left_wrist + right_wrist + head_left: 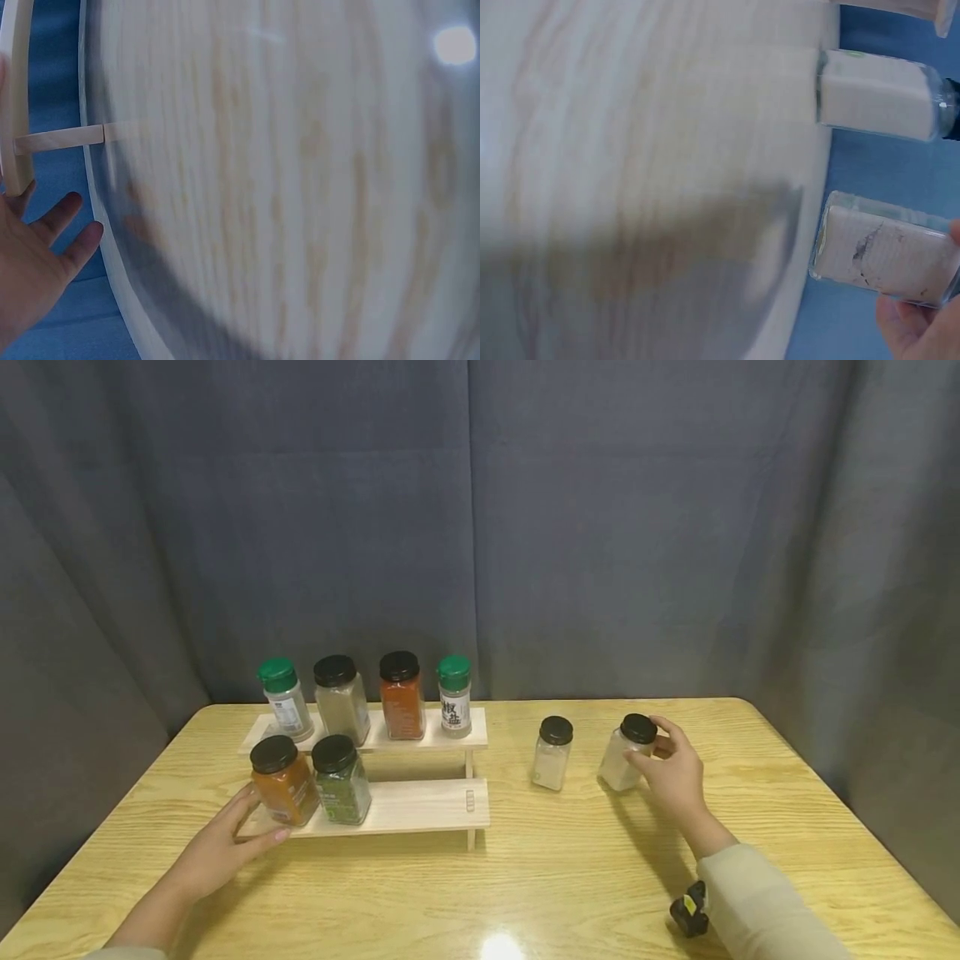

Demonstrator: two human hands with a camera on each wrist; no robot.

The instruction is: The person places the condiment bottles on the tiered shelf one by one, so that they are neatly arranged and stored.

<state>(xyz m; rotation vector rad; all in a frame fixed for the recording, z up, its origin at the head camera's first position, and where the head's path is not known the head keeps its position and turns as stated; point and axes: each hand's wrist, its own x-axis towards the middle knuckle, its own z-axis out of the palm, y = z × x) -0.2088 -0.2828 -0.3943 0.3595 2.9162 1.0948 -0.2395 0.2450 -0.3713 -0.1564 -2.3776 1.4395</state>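
Note:
On the right, my right hand (675, 772) grips a glass jar of pale powder (621, 762) with a black lid, thumb on the near side and fingers behind. It leans slightly; I cannot tell whether its base touches the table. A similar black-lidded jar (552, 758) stands to its left. My left hand (213, 852) is at the left end of the wooden rack's lower shelf (427, 806), thumb along the front edge, other fingers loosely spread in the left wrist view. Beside it on that shelf stand an orange spice jar (288, 793) and a green herb jar (345, 795).
The rack's upper shelf (375, 740) bears two green-capped shakers, the left one (288, 706) and the right one (455, 706), with a beige jar (343, 703) and a red spice jar (402, 703) between them. A dark curtain (480, 527) hangs behind the wooden table (570, 877).

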